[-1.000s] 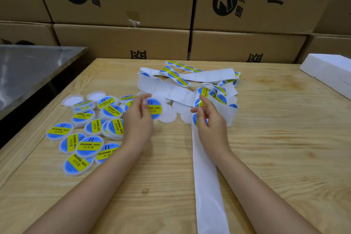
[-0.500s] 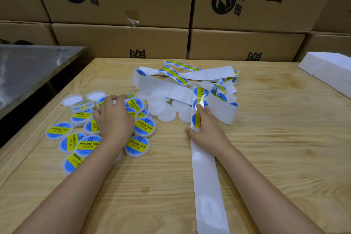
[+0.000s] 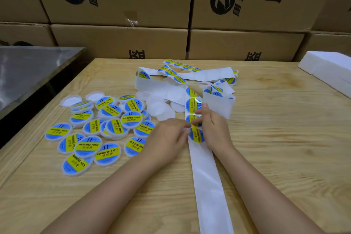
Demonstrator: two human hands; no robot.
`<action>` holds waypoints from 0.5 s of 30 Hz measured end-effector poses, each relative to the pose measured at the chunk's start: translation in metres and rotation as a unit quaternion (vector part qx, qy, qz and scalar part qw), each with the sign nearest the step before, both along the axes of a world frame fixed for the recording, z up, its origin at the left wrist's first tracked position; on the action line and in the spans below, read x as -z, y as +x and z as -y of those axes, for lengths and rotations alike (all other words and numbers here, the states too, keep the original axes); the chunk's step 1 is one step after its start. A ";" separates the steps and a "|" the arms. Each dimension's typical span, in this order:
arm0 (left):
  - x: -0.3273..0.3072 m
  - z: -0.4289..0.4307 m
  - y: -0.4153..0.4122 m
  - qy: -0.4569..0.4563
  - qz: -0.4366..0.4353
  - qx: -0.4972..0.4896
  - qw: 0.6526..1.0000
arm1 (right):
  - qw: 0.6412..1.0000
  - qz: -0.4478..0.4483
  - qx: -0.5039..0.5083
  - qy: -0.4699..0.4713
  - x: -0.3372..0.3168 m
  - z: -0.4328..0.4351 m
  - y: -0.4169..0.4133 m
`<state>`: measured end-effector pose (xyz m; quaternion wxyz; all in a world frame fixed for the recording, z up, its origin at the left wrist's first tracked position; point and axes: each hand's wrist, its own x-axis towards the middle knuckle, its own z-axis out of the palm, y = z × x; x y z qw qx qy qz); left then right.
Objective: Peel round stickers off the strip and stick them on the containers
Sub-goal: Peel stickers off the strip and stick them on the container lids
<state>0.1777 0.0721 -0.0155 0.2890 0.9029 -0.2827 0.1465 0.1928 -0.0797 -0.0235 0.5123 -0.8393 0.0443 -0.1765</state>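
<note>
A long white backing strip [image 3: 208, 180] runs from the near edge up the wooden table into a tangled heap. Round blue-and-yellow stickers [image 3: 193, 105] sit on it. My right hand [image 3: 214, 128] presses on the strip and pinches the edge of one sticker [image 3: 191, 120]. My left hand [image 3: 169, 137] meets it from the left, fingertips at the same sticker. Another sticker [image 3: 197, 136] lies just below, between both hands. Several labelled round containers [image 3: 106, 125] lie in a pile at the left. Several plain white containers [image 3: 161, 108] sit beside the strip.
The wooden table [image 3: 275, 148] has a raised left edge. Two unlabelled lids [image 3: 71, 100] lie at the pile's far left. A white foam block [image 3: 330, 70] rests at the far right. Cardboard boxes [image 3: 121, 42] are stacked behind. A steel surface [image 3: 28, 70] stands to the left.
My left hand left the pile of labelled containers and moved right to the strip. My right hand shifted slightly and now pinches a sticker together with the left.
</note>
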 end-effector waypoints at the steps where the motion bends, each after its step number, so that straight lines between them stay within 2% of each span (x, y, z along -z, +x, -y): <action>1: 0.003 0.002 -0.001 0.011 0.000 0.007 1.000 | 1.000 0.002 0.006 0.018 0.000 -0.001 0.000; 7: 0.010 0.007 0.007 0.073 0.004 -0.002 0.997 | 0.999 0.004 0.008 0.040 0.002 -0.006 0.001; 15: 0.015 0.007 0.010 0.077 0.024 -0.020 0.997 | 0.999 0.023 0.000 0.041 0.003 -0.011 0.002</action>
